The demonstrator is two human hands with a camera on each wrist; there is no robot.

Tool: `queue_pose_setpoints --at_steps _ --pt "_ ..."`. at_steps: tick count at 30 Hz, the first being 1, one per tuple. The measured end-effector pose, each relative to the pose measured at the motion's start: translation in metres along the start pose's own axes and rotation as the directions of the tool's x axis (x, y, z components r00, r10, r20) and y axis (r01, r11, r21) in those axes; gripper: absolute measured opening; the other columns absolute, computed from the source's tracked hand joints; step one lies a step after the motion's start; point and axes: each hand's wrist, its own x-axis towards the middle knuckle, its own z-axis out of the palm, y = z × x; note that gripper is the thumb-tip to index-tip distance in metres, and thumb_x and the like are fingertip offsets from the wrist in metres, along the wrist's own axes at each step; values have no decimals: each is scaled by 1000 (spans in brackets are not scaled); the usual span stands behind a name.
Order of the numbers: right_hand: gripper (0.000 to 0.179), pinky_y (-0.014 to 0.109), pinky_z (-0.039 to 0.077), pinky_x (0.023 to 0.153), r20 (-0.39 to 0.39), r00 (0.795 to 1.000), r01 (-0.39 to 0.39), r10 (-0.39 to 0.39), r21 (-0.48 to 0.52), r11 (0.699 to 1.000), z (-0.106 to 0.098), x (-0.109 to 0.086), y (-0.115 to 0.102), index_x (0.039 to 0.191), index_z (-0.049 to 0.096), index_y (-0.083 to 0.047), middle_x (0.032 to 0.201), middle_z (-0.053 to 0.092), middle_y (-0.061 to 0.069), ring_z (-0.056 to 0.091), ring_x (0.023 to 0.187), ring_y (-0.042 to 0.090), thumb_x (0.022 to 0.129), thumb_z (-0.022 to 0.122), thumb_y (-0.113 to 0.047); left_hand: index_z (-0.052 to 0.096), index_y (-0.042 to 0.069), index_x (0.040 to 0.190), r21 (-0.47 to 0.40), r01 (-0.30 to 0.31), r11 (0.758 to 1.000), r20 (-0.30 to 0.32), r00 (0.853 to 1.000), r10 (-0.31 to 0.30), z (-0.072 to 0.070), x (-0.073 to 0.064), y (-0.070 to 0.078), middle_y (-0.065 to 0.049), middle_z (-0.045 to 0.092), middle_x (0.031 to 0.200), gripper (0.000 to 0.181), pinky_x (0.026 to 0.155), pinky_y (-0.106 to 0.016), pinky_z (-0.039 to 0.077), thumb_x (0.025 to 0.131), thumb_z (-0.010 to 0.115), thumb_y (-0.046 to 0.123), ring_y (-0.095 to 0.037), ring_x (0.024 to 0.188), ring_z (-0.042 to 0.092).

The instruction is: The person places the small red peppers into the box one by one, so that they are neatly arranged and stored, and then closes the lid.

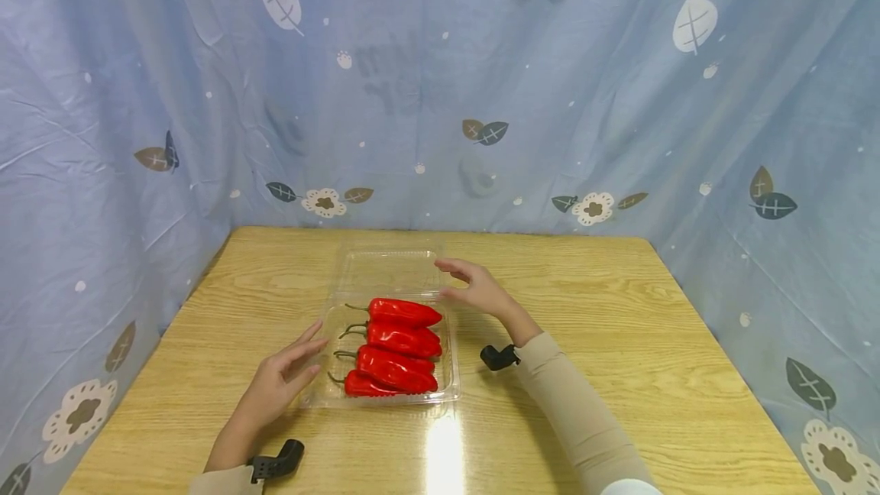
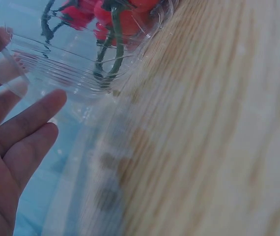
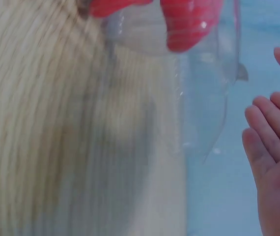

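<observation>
Several long red peppers [image 1: 397,365] with green stems lie side by side in the base of a clear plastic clamshell box [image 1: 450,373]. Its clear lid [image 1: 388,273] is folded back, away from the person. At the box's left side is the left hand [image 1: 275,384], fingers spread and loosely bent; in the left wrist view its fingertips [image 2: 56,98] are close to the plastic rim, and I cannot tell whether they touch. The right hand [image 1: 477,290], with relaxed fingers, hovers beside the lid's right edge. In the right wrist view, a gap separates its fingers [image 3: 265,123] from the plastic.
Box and hands are over a light wood-grain table [image 1: 584,304]. A blue curtain [image 1: 412,82] printed with leaves and flowers surrounds its back and sides. Black camera mounts sit on the left wrist [image 1: 278,461] and right wrist [image 1: 498,357].
</observation>
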Motion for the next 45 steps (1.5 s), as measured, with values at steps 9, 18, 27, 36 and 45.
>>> queue_pose_setpoints --at_steps 9,18,27,36,45 --pt "57 50 31 114 -37 992 -114 119 115 987 -9 -8 -15 142 33 9 143 39 30 38 134 41 93 59 -8 56 -11 123 8 14 1000 5 1000 -14 0 0 0 -32 37 143 35 100 -8 38 88 59 -8 1 130 41" --pt "57 46 33 114 -90 968 -216 235 183 959 2 2 31 145 33 4 146 40 24 39 135 35 94 57 -9 55 -12 124 -1 41 999 22 999 -41 1 -3 -3 -33 35 144 35 101 -8 37 90 58 -5 2 130 40" --pt "56 46 37 111 -89 941 -295 328 263 919 6 12 51 145 34 0 146 41 18 39 135 33 96 55 -18 55 -12 124 -15 19 1000 14 1000 -19 2 -2 0 -34 35 143 36 101 -9 38 88 57 -10 -1 130 42" --pt "54 46 37 111 -87 931 -322 356 268 908 10 19 54 144 36 2 145 42 21 39 135 35 97 54 -18 54 -10 125 3 41 999 21 999 -41 3 -3 1 -31 35 145 36 101 -8 37 90 58 -5 -1 130 41" --pt "52 44 40 109 -95 930 -307 354 329 893 15 27 53 142 36 6 143 43 23 42 132 35 97 52 -14 57 -6 125 30 67 997 -1 998 -67 2 -3 -2 -26 38 146 36 101 -6 36 89 60 -4 -2 130 43"
